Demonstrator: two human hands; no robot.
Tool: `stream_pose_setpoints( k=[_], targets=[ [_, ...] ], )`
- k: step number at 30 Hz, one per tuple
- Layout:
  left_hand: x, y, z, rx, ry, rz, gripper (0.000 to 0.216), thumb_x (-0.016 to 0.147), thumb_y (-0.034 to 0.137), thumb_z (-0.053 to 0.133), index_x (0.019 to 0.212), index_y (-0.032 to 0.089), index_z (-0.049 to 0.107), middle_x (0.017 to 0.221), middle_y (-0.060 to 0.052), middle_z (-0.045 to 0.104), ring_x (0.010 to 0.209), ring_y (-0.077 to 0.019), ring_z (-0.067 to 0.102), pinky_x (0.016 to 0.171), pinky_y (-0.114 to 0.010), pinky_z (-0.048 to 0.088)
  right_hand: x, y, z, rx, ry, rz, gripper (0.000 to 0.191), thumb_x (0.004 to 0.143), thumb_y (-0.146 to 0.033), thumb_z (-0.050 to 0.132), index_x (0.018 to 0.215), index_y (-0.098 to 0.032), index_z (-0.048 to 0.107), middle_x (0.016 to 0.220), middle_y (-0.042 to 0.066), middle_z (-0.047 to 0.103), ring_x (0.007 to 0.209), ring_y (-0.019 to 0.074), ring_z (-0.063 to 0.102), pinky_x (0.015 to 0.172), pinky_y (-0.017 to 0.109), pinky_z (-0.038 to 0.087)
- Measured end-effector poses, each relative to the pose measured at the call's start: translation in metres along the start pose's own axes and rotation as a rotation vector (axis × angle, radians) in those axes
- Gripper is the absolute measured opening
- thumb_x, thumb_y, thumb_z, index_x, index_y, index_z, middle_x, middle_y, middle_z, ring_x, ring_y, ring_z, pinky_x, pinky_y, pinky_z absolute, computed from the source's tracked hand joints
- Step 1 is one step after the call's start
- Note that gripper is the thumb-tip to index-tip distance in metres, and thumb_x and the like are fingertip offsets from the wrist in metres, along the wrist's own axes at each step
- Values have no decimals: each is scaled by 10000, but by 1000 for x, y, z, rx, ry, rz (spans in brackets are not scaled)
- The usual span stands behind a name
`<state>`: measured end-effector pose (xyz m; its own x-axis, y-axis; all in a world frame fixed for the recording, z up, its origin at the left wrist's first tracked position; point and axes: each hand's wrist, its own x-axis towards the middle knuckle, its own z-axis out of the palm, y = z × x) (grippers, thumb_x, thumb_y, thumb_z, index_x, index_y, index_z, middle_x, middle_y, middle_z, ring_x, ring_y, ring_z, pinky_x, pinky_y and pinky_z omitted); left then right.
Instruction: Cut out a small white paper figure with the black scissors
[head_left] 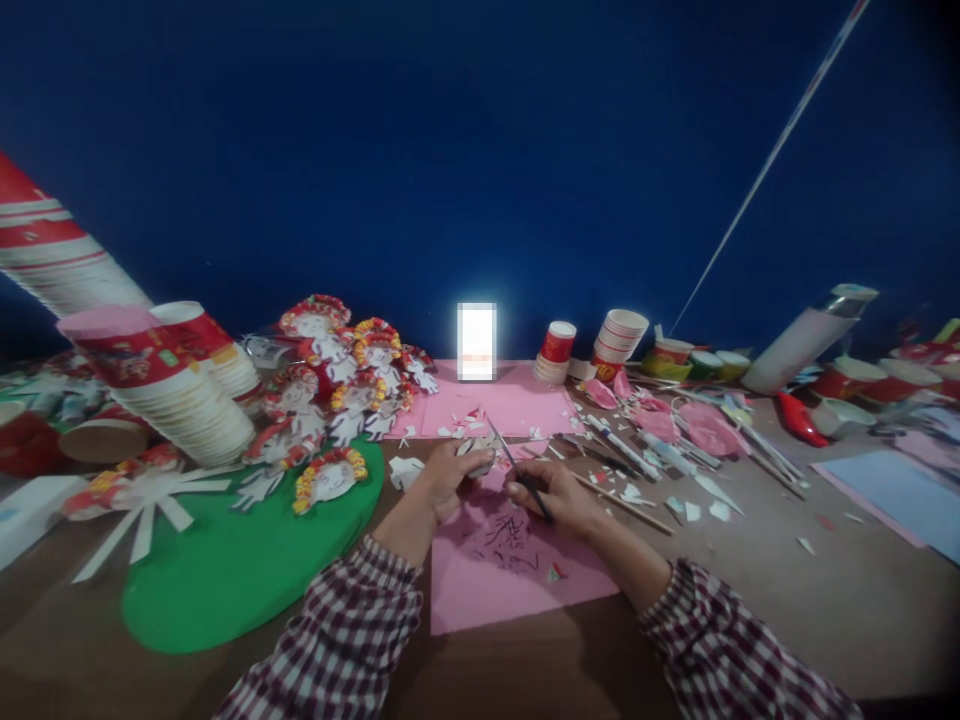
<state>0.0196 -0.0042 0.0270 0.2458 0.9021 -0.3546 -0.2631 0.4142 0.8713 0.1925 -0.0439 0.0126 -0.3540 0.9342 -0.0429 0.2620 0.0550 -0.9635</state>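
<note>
My right hand (555, 495) is closed around a slim dark pointed tool (523, 470), its tip slanting up and to the left. Just left of it, my left hand (450, 475) has its fingers closed on a small pale piece (480, 448), partly hidden by them; its kind is unclear. Both hands are over a pink sheet (480, 605) on the table. Scattered dark thin strips (510, 540) lie on that sheet below my hands, with a small red and green scrap (556, 573) near them.
Decorated paper figures (334, 480) cluster at the left on a green board (247, 580). Stacked paper cups (161, 380) lean behind them. A lit, blurred rectangle (477, 342) stands at the back. Pens (626, 447), a wooden stick (622, 503) and paper scraps lie at the right.
</note>
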Motion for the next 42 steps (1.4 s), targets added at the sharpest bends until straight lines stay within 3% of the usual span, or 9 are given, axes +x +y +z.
stream_pose_setpoints(
  k=[16,33,42],
  targets=[
    [-5,4,0,1,-66,-3,262,510,193,779,612,130,546,532,43,492,471,-54,445,420,-175,312,-1,-5,0,48,-54,4,353,747,-480,637,811,-138,580,512,-53,435,451,80,407,430,188,343],
    [1,1,-6,26,-109,-12,307,546,319,785,715,123,621,585,4,548,495,-99,503,426,-217,399,-1,-2,-1,-14,-24,-51,315,761,-452,631,806,-143,593,565,-37,455,492,85,412,455,193,326],
    [2,0,-5,7,-85,7,259,552,302,773,623,133,590,520,25,499,435,-77,448,381,-199,348,-1,-3,1,-24,-13,-40,350,731,-474,651,799,-135,599,557,-42,435,488,84,382,451,198,305]
  ],
)
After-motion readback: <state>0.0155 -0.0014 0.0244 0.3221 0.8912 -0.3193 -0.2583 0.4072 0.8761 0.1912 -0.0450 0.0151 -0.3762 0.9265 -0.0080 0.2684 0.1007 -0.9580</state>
